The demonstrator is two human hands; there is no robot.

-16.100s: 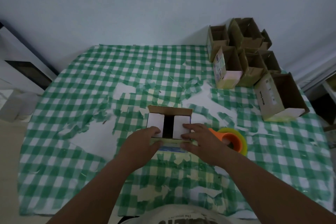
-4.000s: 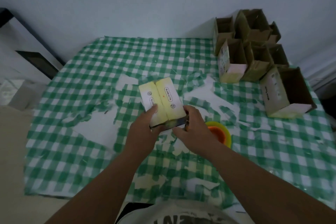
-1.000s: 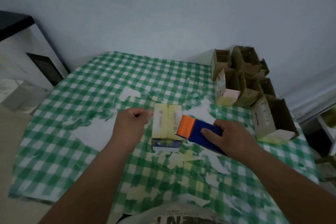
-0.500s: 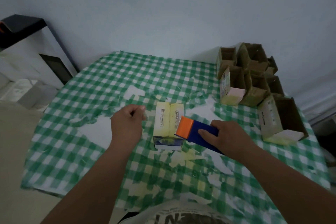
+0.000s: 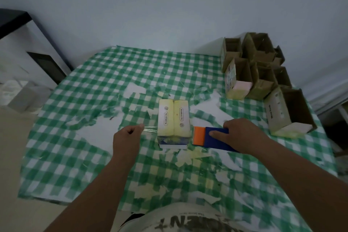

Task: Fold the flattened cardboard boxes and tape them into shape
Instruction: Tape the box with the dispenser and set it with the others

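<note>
Beside the squat yellow cardboard box point(image 5: 173, 118), left hand point(image 5: 126, 138) pinches glossy clear tape point(image 5: 150, 129); right hand point(image 5: 243, 134) clasps the blocky blue-orange dispenser point(image 5: 209, 137).

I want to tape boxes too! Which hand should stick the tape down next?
Probably left. The left hand already pinches the clear tape end beside the yellow box; the right hand grips the tape dispenser.

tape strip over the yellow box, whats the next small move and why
Probably lower the clear tape onto the yellow box and press it across the centre seam. The left hand pinches its free end taut beside the box, the right hand holds the tape dispenser opposite, and the flaps look closed.
</note>
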